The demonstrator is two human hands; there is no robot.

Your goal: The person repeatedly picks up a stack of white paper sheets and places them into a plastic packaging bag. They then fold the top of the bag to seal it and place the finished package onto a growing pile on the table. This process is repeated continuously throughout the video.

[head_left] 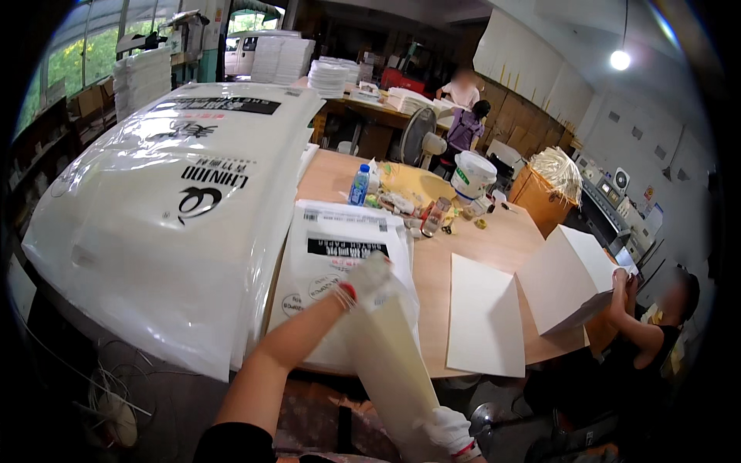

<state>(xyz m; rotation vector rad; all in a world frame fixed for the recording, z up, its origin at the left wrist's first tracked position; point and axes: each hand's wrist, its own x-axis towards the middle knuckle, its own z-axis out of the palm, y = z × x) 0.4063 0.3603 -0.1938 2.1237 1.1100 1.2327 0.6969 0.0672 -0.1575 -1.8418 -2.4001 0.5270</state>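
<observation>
A long cream-coloured sheaf of paper [392, 359] slants between my hands in front of the table edge. My left hand [370, 279], in a white glove with a red cuff, is closed on its upper end; motion blurs the fingers. At the lower right end, my right hand [449, 429], gloved in white too, grips the edge with its fingers partly hidden. Beneath my left hand lies a flat white plastic-wrapped paper pack [289, 266] with black printing.
A tall plastic-covered stack [147, 255] fills the left. Beyond the pack stand a blue-capped bottle [359, 185], a glass jar [435, 217] and a white bucket [472, 177]. A white board [485, 316] lies to the right, where a co-worker [644, 324] handles a large folded sheet [563, 274].
</observation>
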